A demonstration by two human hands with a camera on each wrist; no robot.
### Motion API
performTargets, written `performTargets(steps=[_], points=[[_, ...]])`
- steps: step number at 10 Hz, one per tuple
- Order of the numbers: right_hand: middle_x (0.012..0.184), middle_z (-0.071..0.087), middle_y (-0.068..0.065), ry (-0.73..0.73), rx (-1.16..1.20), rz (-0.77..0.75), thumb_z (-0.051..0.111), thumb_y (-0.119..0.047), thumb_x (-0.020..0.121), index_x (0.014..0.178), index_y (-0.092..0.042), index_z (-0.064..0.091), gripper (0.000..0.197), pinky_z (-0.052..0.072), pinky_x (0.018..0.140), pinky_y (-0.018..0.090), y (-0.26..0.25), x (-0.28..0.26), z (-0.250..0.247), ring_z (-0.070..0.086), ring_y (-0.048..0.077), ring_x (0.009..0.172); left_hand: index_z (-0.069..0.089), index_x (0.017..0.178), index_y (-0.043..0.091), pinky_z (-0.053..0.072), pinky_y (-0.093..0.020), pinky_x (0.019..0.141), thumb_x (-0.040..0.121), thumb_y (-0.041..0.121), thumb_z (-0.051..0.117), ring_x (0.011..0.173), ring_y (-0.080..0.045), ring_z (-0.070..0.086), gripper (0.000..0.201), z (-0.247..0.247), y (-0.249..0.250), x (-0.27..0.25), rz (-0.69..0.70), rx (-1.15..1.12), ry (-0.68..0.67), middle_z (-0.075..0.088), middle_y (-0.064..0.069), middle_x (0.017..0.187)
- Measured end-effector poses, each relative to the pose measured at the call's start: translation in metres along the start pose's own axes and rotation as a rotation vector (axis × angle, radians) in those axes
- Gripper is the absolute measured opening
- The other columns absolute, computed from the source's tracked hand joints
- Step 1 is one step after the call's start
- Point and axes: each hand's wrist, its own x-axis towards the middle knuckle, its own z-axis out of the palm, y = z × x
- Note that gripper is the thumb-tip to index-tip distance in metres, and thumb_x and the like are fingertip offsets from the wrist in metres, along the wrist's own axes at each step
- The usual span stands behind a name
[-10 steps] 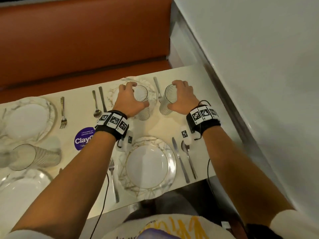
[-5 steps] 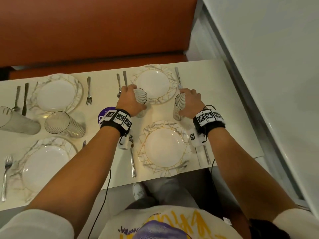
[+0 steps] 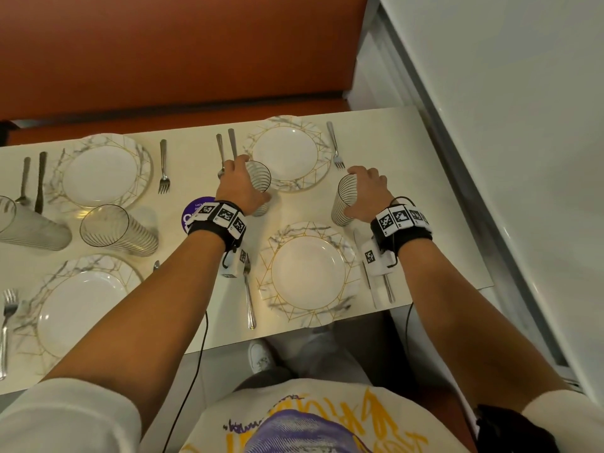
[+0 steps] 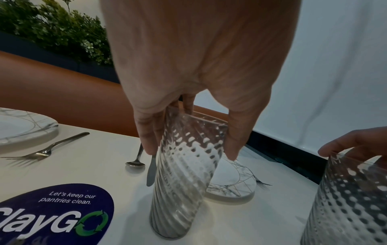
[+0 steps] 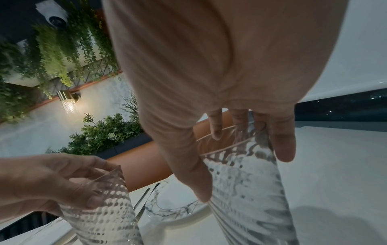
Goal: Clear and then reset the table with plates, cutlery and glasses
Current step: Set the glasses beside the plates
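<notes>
My left hand grips a ribbed clear glass near its rim, at the near-left edge of the far marbled plate. In the left wrist view this glass leans, its base on the table, with my left hand around it. My right hand grips a second ribbed glass from above, standing just right of the gap between the far plate and the near plate. In the right wrist view my right hand holds that glass; its base is out of frame.
Two more glasses and two more plates stand to the left. Forks, knives and spoons lie beside each plate. A purple sticker is on the table. An orange bench runs behind, a white wall at the right.
Both hands have drawn their glasses back toward me: the left glass came off the far plate to its near-left edge, the right glass moved from the fork toward the near plate.
</notes>
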Motion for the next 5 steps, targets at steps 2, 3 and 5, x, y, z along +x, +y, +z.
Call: performTargets(steps=[2,3,5], points=[[0.140,0.045,0.014,0.080,-0.039,0.010,0.085,-0.037,0.072,0.149,-0.020,0.036,0.093,0.042,0.099,0.044,-0.008,-0.008,-0.003,0.039,0.036,0.130,0.018,0.162,0.016,0.041,-0.057,0.116,0.068,0.049,0.093,0.147,-0.039,0.035,0.124,-0.012,-0.002,-0.007,-0.012,0.004,-0.033,0.028,-0.014,0.161],[0.140,0.043,0.015,0.110,-0.027,-0.050,0.082,-0.040,0.071,0.148,-0.019,0.037,0.091,0.042,0.098,0.044,-0.015,-0.017,-0.009,0.036,0.035,0.129,0.018,0.162,0.016,0.041,-0.058,0.115,0.067,0.056,0.091,0.146,-0.039,0.036,0.126,-0.025,-0.003,-0.019,-0.006,0.022,-0.025,0.028,-0.014,0.162],[0.138,0.043,0.013,0.237,0.083,-0.143,0.076,-0.039,0.074,0.140,-0.020,0.046,0.075,0.038,0.103,0.044,-0.029,-0.038,-0.005,0.034,0.035,0.128,0.019,0.161,0.017,0.042,-0.056,0.113,0.069,0.056,0.090,0.145,-0.037,0.038,0.123,-0.043,-0.023,-0.046,-0.001,0.024,0.007,0.030,-0.015,0.160]])
